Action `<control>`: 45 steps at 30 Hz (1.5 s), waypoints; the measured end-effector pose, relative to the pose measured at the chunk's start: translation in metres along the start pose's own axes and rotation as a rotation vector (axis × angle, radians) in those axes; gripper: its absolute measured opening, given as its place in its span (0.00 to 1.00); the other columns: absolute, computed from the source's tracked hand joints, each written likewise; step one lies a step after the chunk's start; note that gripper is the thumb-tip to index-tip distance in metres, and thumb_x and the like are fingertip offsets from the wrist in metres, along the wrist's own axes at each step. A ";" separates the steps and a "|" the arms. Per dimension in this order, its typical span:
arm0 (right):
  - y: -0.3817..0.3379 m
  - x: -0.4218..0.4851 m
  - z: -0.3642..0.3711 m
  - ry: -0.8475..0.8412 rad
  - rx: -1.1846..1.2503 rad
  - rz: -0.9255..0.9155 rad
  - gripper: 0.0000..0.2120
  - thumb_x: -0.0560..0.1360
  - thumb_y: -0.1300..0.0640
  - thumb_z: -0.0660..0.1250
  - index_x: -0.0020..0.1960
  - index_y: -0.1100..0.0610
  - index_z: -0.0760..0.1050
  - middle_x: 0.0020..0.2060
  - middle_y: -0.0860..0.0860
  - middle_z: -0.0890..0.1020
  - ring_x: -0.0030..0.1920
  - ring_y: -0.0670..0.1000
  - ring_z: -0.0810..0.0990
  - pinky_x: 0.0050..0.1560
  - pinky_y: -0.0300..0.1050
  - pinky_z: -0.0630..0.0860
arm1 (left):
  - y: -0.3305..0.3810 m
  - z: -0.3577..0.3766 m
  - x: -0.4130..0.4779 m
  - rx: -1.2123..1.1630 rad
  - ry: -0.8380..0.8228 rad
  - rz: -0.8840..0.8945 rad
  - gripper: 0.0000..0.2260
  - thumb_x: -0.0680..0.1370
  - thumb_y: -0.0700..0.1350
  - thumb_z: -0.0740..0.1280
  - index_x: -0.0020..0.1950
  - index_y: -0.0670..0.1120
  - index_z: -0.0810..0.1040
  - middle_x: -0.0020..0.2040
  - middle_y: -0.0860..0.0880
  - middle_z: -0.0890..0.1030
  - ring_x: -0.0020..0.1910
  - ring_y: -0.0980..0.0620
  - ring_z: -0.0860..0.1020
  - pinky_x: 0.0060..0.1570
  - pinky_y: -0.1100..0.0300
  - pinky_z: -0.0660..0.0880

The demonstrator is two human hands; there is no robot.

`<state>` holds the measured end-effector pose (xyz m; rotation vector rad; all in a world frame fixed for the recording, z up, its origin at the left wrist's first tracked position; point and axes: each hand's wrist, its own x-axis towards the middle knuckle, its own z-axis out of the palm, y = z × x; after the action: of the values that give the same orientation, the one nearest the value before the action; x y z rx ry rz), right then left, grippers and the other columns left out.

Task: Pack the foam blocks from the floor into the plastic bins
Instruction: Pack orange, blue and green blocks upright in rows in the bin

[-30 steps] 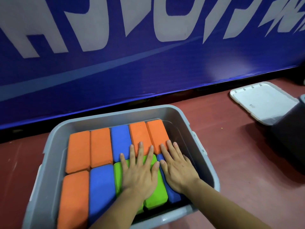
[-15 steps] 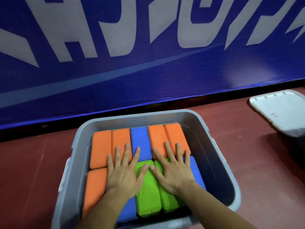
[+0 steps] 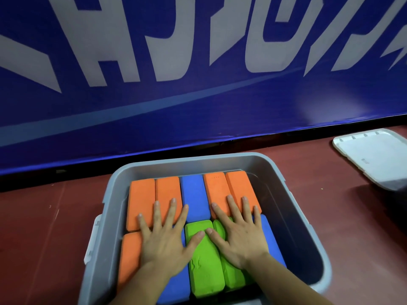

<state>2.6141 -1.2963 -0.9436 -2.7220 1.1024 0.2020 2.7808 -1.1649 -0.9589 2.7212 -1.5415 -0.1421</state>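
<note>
Just red floor (image 3: 41, 243), blue banner (image 3: 198, 115) bkgd.

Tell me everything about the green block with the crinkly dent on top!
The dented green block is bright green, looks like soft foam, with rounded corners and a wrinkled dent on its top. It lies flat in the near row of the grey bin, long side pointing away from the person. A blue block sits against its left, a second green block against its right. The thumbs of the left hand and right hand rest on its far end.
</note>
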 end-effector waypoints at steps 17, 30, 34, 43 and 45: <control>-0.001 0.002 0.002 0.025 -0.038 0.031 0.35 0.72 0.19 0.36 0.75 0.27 0.30 0.80 0.44 0.33 0.78 0.57 0.26 0.78 0.63 0.32 | -0.043 0.005 -0.003 -0.026 0.074 0.084 0.43 0.75 0.78 0.49 0.80 0.51 0.63 0.81 0.44 0.61 0.80 0.39 0.58 0.73 0.33 0.58; -0.005 0.002 -0.001 -0.018 -0.048 0.055 0.38 0.72 0.19 0.36 0.78 0.30 0.33 0.82 0.47 0.35 0.80 0.60 0.29 0.78 0.65 0.34 | -0.032 -0.011 -0.014 -0.025 -0.035 -0.042 0.46 0.72 0.79 0.35 0.82 0.56 0.55 0.82 0.46 0.49 0.81 0.37 0.49 0.75 0.32 0.49; -0.002 -0.001 -0.007 -0.074 -0.053 0.002 0.40 0.69 0.17 0.38 0.77 0.29 0.30 0.81 0.49 0.32 0.78 0.64 0.27 0.76 0.69 0.33 | -0.033 -0.017 -0.029 0.011 -0.140 -0.067 0.50 0.59 0.83 0.26 0.78 0.62 0.31 0.80 0.44 0.30 0.79 0.36 0.32 0.71 0.29 0.34; -0.003 0.004 -0.003 -0.102 -0.101 0.073 0.47 0.64 0.13 0.37 0.75 0.31 0.24 0.79 0.56 0.30 0.77 0.67 0.27 0.72 0.74 0.31 | -0.028 -0.014 -0.013 0.028 -0.122 -0.024 0.58 0.58 0.86 0.31 0.80 0.54 0.34 0.80 0.47 0.32 0.79 0.41 0.32 0.71 0.28 0.37; -0.002 0.004 -0.002 -0.110 -0.095 0.059 0.47 0.64 0.13 0.38 0.75 0.32 0.25 0.79 0.56 0.30 0.77 0.67 0.27 0.74 0.73 0.31 | -0.029 -0.016 -0.012 0.035 -0.160 -0.003 0.57 0.56 0.85 0.28 0.79 0.56 0.30 0.79 0.48 0.28 0.78 0.41 0.29 0.73 0.30 0.35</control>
<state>2.6187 -1.2983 -0.9420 -2.7246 1.1716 0.4184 2.8011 -1.1405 -0.9436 2.8008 -1.5911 -0.3438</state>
